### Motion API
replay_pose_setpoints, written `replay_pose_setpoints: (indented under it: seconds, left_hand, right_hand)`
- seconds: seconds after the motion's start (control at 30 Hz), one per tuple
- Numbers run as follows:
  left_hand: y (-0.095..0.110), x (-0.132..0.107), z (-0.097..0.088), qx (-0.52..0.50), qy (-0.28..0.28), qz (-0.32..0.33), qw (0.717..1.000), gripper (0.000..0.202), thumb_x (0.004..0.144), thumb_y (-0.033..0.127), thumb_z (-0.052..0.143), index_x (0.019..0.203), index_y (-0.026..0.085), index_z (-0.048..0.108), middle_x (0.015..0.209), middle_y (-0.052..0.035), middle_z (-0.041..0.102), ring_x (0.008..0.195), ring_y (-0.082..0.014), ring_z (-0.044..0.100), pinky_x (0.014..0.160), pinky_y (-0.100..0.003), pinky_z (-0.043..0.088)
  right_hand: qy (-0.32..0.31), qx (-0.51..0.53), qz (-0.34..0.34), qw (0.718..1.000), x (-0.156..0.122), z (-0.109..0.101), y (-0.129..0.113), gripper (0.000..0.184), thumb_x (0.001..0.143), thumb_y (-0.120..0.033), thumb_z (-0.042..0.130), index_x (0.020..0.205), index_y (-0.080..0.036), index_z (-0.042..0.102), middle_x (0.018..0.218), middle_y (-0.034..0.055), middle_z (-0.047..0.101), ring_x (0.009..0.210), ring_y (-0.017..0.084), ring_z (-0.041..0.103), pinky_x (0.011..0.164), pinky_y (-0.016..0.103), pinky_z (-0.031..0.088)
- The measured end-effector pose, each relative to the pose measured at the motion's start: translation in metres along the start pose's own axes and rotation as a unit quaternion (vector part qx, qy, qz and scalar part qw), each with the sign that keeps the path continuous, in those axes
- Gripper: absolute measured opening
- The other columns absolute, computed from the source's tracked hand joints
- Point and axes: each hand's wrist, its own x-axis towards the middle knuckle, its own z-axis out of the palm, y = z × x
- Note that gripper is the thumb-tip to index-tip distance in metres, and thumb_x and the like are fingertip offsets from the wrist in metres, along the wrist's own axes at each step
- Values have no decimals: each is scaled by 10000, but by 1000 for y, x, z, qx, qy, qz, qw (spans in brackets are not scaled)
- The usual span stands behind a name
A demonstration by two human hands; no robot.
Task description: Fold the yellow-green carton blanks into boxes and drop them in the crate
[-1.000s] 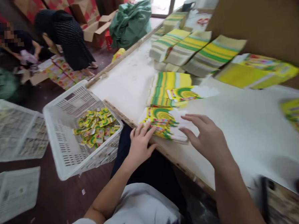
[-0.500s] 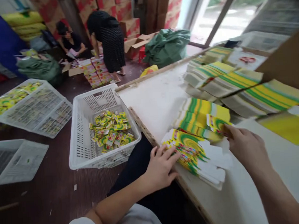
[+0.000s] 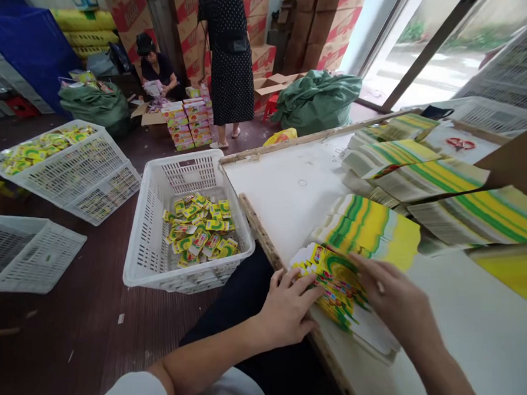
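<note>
Fanned flat yellow-and-green printed cartons [image 3: 332,285] with white flaps lie in an overlapping pile at the table's near edge. My left hand [image 3: 291,305] rests on the pile's left side, fingers spread over the printed faces. Across the upper right of the same pile reaches my right hand [image 3: 395,299]. Its fingers are stretched out and slightly blurred, with the thumb apart from them and no carton visible in the hand. Just behind lies a bundle of yellow-and-green card sheets [image 3: 375,230], partly covered by the right hand.
A white plastic basket [image 3: 135,239] with small yellow packets stands left of the white table [image 3: 284,179]. More card stacks [image 3: 448,176] and red-handled scissors [image 3: 460,144] lie at right. Two people are at the back near cartons and a green sack [image 3: 320,100]. Other crates stand on the left floor.
My right hand has moved left from the sheet bundle onto the fanned pile; the carton it pinched no longer shows in it. My left hand stays put. The standing person has straightened up.
</note>
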Motion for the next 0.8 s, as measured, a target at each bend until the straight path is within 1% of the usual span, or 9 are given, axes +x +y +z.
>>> replay_pose_setpoints:
  seconds: [0.17, 0.37, 0.43, 0.5, 0.57, 0.63, 0.67, 0.73, 0.8]
  left_hand:
    - [6, -4, -5, 3, -2, 9, 1000, 713, 817, 354, 756, 1460, 273, 458, 1580, -81, 467, 1463, -350, 366, 1176, -624, 287]
    - [10, -11, -2, -18, 5, -4, 1000, 709, 803, 387, 772, 1437, 261, 481, 1559, -108, 477, 1483, -358, 336, 1183, -621, 275]
    - [11, -14, -2, -36, 31, -12, 999, 697, 810, 385, 764, 1436, 255, 489, 1554, -138, 471, 1478, -370, 348, 1182, -630, 274]
    - [12, -16, -3, -83, 82, -20, 993, 726, 814, 432, 757, 1451, 223, 479, 1539, -183, 468, 1454, -381, 384, 1184, -634, 281]
    - [16, -18, -6, -183, 140, -25, 973, 890, 769, 532, 786, 1500, 188, 414, 1536, -217, 454, 1446, -387, 398, 1203, -626, 277]
    - [24, -16, -8, -344, 172, -15, 923, 1109, 674, 626, 834, 1551, 180, 322, 1564, -225, 417, 1460, -389, 390, 1219, -600, 290]
    - [29, -14, -10, -436, 181, -15, 881, 1153, 651, 660, 834, 1560, 187, 305, 1578, -217, 404, 1472, -383, 383, 1225, -579, 301]
    - [39, -7, -13, -600, 209, -35, 772, 1034, 716, 693, 764, 1533, 209, 356, 1567, -178, 440, 1482, -348, 392, 1230, -522, 327]
    - [45, 0, -18, -695, 261, -81, 665, 805, 829, 699, 627, 1453, 216, 468, 1459, -142, 567, 1439, -309, 462, 1212, -482, 366]
  right_hand:
    - [-47, 43, -41, 997, -16, 26, -10, 323, 947, -243, 478, 1135, -228, 740, 998, 93, 752, 871, 246, 729, 725, 375, 606]
    - [-84, 42, -49, 994, -25, 18, -17, 306, 986, -236, 475, 1162, -224, 725, 997, 71, 738, 850, 220, 730, 699, 337, 607]
    - [-48, 39, -39, 997, -24, 7, -21, 307, 992, -226, 476, 1179, -227, 719, 999, 70, 729, 855, 220, 727, 714, 336, 604]
    - [27, 12, 0, 1000, -23, -7, -29, 326, 987, -211, 496, 1236, -246, 704, 1005, 80, 714, 857, 232, 718, 725, 350, 594]
    - [95, -27, 42, 994, -24, -21, -41, 401, 977, -195, 526, 1345, -287, 653, 1033, 96, 698, 857, 249, 705, 735, 373, 579]
    - [105, -35, 31, 993, -28, -29, -58, 530, 969, -166, 530, 1465, -352, 545, 1059, 101, 684, 867, 258, 694, 752, 390, 574]
    - [83, -16, -5, 996, -31, -29, -69, 600, 968, -152, 525, 1517, -387, 469, 1057, 94, 680, 878, 255, 691, 759, 388, 579]
    - [34, 56, -93, 993, -39, -22, -92, 692, 966, -149, 531, 1570, -431, 346, 1042, 80, 680, 907, 250, 690, 756, 375, 595]
    - [11, 114, -77, 990, -48, -11, -115, 710, 966, -123, 528, 1568, -447, 334, 1118, 77, 690, 994, 255, 692, 832, 406, 605]
